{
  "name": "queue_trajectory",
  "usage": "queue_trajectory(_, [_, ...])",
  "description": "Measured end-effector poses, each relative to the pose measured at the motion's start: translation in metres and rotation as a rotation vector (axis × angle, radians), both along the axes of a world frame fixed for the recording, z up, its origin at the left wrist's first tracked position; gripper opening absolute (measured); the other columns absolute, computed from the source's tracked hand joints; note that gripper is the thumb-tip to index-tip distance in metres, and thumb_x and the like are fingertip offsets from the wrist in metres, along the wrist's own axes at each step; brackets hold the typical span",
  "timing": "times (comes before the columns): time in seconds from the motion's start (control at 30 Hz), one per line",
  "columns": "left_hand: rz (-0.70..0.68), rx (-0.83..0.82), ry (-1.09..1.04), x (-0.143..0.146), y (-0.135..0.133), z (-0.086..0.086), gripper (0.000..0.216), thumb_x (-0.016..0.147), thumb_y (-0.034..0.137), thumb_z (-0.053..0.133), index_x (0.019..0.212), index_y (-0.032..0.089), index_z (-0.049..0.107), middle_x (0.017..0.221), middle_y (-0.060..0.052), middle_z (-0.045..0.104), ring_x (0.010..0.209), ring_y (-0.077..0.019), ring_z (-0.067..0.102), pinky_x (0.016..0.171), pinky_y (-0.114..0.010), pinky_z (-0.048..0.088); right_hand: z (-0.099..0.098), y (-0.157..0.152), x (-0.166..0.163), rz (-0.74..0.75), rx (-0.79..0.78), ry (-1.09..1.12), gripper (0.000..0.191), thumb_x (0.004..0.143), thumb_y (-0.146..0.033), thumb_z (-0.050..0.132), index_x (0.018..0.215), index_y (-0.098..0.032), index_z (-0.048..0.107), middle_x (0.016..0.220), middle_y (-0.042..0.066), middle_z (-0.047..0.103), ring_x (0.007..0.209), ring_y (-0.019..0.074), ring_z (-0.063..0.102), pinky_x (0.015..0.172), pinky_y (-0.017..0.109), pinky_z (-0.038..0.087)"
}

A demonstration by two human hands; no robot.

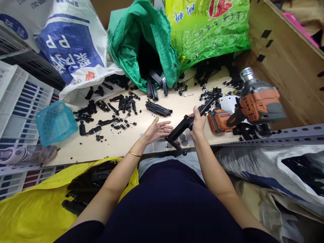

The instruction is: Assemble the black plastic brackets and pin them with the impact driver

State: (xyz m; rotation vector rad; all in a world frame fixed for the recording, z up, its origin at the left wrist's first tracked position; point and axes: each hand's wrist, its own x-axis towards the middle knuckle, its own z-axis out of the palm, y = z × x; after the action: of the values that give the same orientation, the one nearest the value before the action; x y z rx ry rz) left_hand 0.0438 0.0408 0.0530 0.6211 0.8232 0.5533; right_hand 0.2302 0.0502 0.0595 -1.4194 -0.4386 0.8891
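Observation:
My right hand [197, 122] grips a long black plastic bracket [182, 127] near its middle, holding it slanted above the front edge of the wooden workbench [106, 145]. My left hand [158, 130] is open, palm up, fingers spread, just left of the bracket's lower end and not touching it. A gold bangle sits on my left wrist. Several small black parts and screws [113, 118] lie scattered on the bench to the left.
An orange cordless drill [253, 104] rests at the right. A green sack [141, 44] of black parts, a lime bag [207, 27] and a white-blue sack [73, 44] stand behind. A teal basket [55, 121] sits left. A yellow bag [50, 199] holds finished black pieces.

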Motion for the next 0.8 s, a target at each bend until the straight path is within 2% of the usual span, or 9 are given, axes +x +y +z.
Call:
queue_trajectory(0.1, [0.034, 0.069, 0.055, -0.017, -0.008, 0.001, 0.070, 0.085, 0.068, 0.036, 0.116, 0.010, 0.061, 0.105, -0.014, 0.067, 0.092, -0.0204, 0.062, 0.087, -0.033, 0.047, -0.001, 0.004, 0.009, -0.047, 0.009, 0.021, 0.045, 0.073, -0.052, 0.065, 0.050, -0.018, 0.046, 0.045, -0.005, 0.050, 0.043, 0.0064, 0.047, 0.046, 0.020, 0.041])
queue_trajectory(0.23, [0.096, 0.306, 0.125, -0.026, -0.019, 0.007, 0.060, 0.079, 0.058, 0.058, 0.120, 0.015, 0.059, 0.111, -0.010, 0.066, 0.103, -0.0197, 0.059, 0.095, -0.032, 0.042, -0.003, 0.005, 0.012, -0.110, 0.016, 0.014, 0.043, 0.073, -0.050, 0.065, 0.053, -0.019, 0.045, 0.047, -0.006, 0.049, 0.045, 0.0063, 0.048, 0.049, 0.019, 0.043])
queue_trajectory(0.3, [0.013, 0.261, 0.170, -0.022, -0.021, 0.009, 0.058, 0.077, 0.057, 0.061, 0.116, 0.014, 0.061, 0.104, -0.010, 0.068, 0.096, -0.0199, 0.062, 0.091, -0.034, 0.045, -0.004, 0.005, 0.010, -0.135, 0.006, 0.016, 0.043, 0.074, -0.051, 0.064, 0.054, -0.019, 0.044, 0.048, -0.006, 0.050, 0.047, 0.0064, 0.049, 0.051, 0.019, 0.044])
queue_trajectory(0.4, [-0.174, 0.064, 0.165, -0.007, -0.022, 0.003, 0.058, 0.077, 0.064, 0.055, 0.095, 0.010, 0.065, 0.079, -0.010, 0.068, 0.074, -0.0194, 0.065, 0.076, -0.035, 0.051, -0.005, 0.005, 0.006, -0.145, 0.021, 0.023, 0.043, 0.075, -0.052, 0.064, 0.056, -0.019, 0.044, 0.050, -0.006, 0.049, 0.049, 0.0062, 0.050, 0.054, 0.019, 0.045])
queue_trajectory(0.5, [-0.183, 0.072, 0.177, 0.005, -0.020, -0.009, 0.048, 0.074, 0.058, 0.062, 0.078, 0.011, 0.062, 0.066, -0.005, 0.064, 0.057, -0.0140, 0.058, 0.062, -0.031, 0.050, -0.001, 0.004, 0.000, -0.125, 0.058, 0.029, 0.043, 0.075, -0.054, 0.062, 0.058, -0.019, 0.043, 0.050, -0.007, 0.048, 0.049, 0.0065, 0.050, 0.054, 0.019, 0.045])
queue_trajectory(0.6, [-0.122, 0.302, 0.315, 0.002, -0.015, -0.009, 0.047, 0.075, 0.057, 0.061, 0.078, 0.011, 0.062, 0.071, -0.006, 0.064, 0.064, -0.0148, 0.060, 0.068, -0.031, 0.050, 0.004, 0.003, 0.000, -0.125, 0.067, 0.007, 0.044, 0.075, -0.056, 0.061, 0.057, -0.020, 0.043, 0.050, -0.006, 0.048, 0.048, 0.0070, 0.049, 0.053, 0.020, 0.045])
queue_trajectory(0.7, [-0.099, 0.657, 0.445, -0.006, -0.017, 0.009, 0.059, 0.077, 0.059, 0.057, 0.113, 0.013, 0.058, 0.109, -0.014, 0.065, 0.102, -0.0243, 0.061, 0.093, -0.040, 0.046, 0.006, 0.001, 0.003, -0.155, 0.044, -0.056, 0.044, 0.076, -0.056, 0.060, 0.057, -0.019, 0.046, 0.050, -0.006, 0.049, 0.049, 0.0076, 0.049, 0.053, 0.021, 0.045])
queue_trajectory(0.77, [-0.189, 0.947, 0.572, -0.003, -0.026, 0.023, 0.081, 0.069, 0.051, 0.071, 0.135, 0.016, 0.041, 0.135, -0.017, 0.050, 0.127, -0.0305, 0.044, 0.107, -0.048, 0.033, 0.006, 0.000, 0.002, -0.182, 0.021, -0.072, 0.045, 0.076, -0.056, 0.059, 0.055, -0.019, 0.046, 0.050, -0.005, 0.048, 0.050, 0.0078, 0.049, 0.053, 0.021, 0.045])
queue_trajectory(0.8, [-0.234, 1.098, 0.663, 0.003, -0.032, 0.028, 0.094, 0.062, 0.045, 0.077, 0.140, 0.015, 0.034, 0.143, -0.018, 0.041, 0.134, -0.0332, 0.035, 0.111, -0.052, 0.025, 0.007, 0.000, 0.000, -0.187, 0.013, -0.069, 0.046, 0.077, -0.057, 0.058, 0.054, -0.018, 0.046, 0.050, -0.005, 0.048, 0.050, 0.0078, 0.049, 0.053, 0.021, 0.044])
